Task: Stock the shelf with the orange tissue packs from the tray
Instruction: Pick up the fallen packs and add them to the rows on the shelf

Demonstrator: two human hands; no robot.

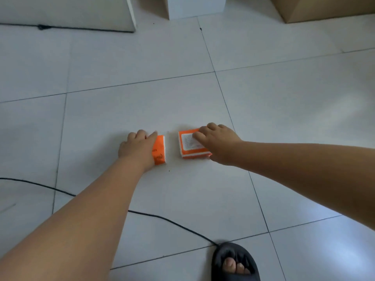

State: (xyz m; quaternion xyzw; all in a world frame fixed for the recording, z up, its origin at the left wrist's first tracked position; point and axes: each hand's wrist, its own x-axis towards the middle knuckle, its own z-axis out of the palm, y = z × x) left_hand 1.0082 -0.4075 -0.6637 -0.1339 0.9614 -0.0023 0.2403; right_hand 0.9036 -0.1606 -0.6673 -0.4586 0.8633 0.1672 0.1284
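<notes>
Down on the pale tiled floor (142, 102), two orange tissue packs sit just beside each other with a narrow strip of tile between them, each under one hand. The left hand (135, 148) covers most of the left tissue pack (159, 151), its fingers curled over the far side and its thumb lying along the orange top, so only the pack's right part and its white edge show. The right hand (218, 144) grips the right tissue pack (188, 146): bent fingers press on the far right of the top, which carries a white printed label, and the thumb meets the near right corner. Whether either pack is lifted off the tile cannot be told. A black cable (162, 218) runs across the floor under the left forearm toward a foot in a black slipper (229, 252) at the lower edge. Well beyond the hands, a white panel (71, 11) stands at the upper left and a cardboard box (324, 9) at the upper right.
</notes>
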